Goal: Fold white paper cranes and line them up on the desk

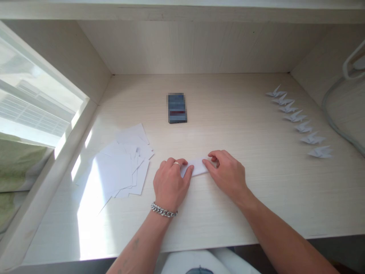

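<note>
A folded strip of white paper [197, 167] lies on the desk near its front edge, between my two hands. My left hand [172, 180] grips its left end, with the thumb along the near edge and the fingers over the far side; a ring and a chain bracelet are on this hand and wrist. At the right end, my right hand [226, 171] pinches the paper between thumb and curled forefinger. Part of each end is hidden under the fingers. Left of my left hand spreads a loose pile of white paper sheets [115, 167].
A phone-like dark rectangle [177, 108], blurred out, lies at the back middle of the desk [228, 213]. Several white paper cranes [295, 117] stand in a slanting row on the right. A grey cable [330, 118] runs along the right wall. At the left is a window [34, 99].
</note>
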Available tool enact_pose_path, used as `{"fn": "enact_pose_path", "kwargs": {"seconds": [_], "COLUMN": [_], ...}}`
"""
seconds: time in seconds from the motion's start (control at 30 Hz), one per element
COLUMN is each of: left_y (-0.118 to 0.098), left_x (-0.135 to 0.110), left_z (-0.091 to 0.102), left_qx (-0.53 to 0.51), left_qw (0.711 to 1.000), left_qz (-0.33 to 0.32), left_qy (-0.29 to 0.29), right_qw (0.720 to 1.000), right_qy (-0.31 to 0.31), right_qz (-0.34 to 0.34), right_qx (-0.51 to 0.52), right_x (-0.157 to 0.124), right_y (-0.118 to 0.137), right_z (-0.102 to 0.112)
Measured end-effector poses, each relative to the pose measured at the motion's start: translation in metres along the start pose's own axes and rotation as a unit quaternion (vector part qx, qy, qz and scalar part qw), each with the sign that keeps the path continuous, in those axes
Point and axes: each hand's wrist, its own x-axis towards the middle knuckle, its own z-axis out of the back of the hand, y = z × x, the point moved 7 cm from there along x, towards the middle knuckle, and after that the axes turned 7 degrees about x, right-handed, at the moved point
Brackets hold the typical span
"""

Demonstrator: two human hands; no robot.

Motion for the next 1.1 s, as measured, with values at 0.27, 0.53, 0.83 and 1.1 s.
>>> {"fn": "enact_pose_path", "kwargs": {"seconds": [0.27, 0.53, 0.83, 1.1], "left_y": [-0.002, 0.007, -0.006, -0.012], "left_x": [-0.002, -0.009, -0.057, -0.064], "left_z": [0.001, -0.001, 0.004, -0.003], "left_qx": [0.013, -0.023, -0.016, 0.073], "left_qw": [1.0, 0.993, 0.975, 0.985], "left_qz": [-0.016, -0.102, -0.201, -0.157], "left_qy": [-0.005, -0.049, -0.098, -0.023], "right_qw": [0.951, 0.959, 0.965, 0.966], "right_qy": [0.039, 0.088, 0.096, 0.105], "right_qz": [0.306, 0.267, 0.241, 0.206], "right_qx": [0.006, -0.042, -0.049, -0.111], "right_x": [-0.062, -0.071, -0.075, -0.076], "right_y": [0.052, 0.047, 0.05, 0.012], "right_z": [-0.019, -0.028, -0.034, -0.019]}}
